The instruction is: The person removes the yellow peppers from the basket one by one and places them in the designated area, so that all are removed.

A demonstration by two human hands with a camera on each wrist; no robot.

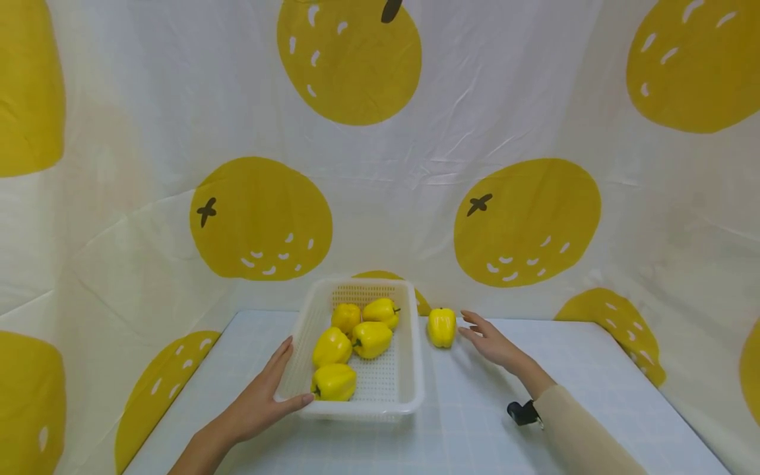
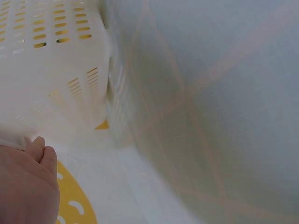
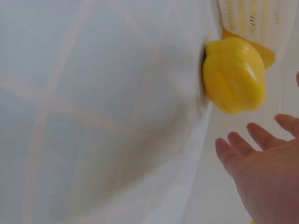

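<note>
A white slotted basket [image 1: 410, 369] stood on the pale checked table [image 1: 582, 396], its long side running from near to far. Five yellow peppers lay inside it: one at the near left [image 1: 334, 382], one [image 1: 332, 347] just beyond it, one in the middle [image 1: 372, 339], and two at the far end, left [image 1: 346, 317] and right [image 1: 381, 311]. A sixth pepper [image 1: 442, 327] stood alone on the table, just right of the basket's far right corner, making six peppers in all.

The left hand [image 1: 261, 396] lay against the basket's near left corner, fingers straight along the left wall and the thumb stretched across the near rim; it pressed rather than clasped. In the left wrist view only the heel of that hand [image 2: 25, 186] showed beside the basket wall [image 2: 51, 70].

The right hand [image 1: 489, 341] hovered just right of the lone pepper, fingers spread wide and relaxed, holding nothing. The right wrist view showed the pepper [image 3: 235, 74] apart from the fingertips [image 3: 233, 151], with a clear gap between. A cream sleeve [image 1: 584, 432] covered the right forearm, with a small black device [image 1: 522, 412] at the wrist.

A white cloth [image 1: 415, 178] printed with big yellow fruits hung behind and around the table.
</note>
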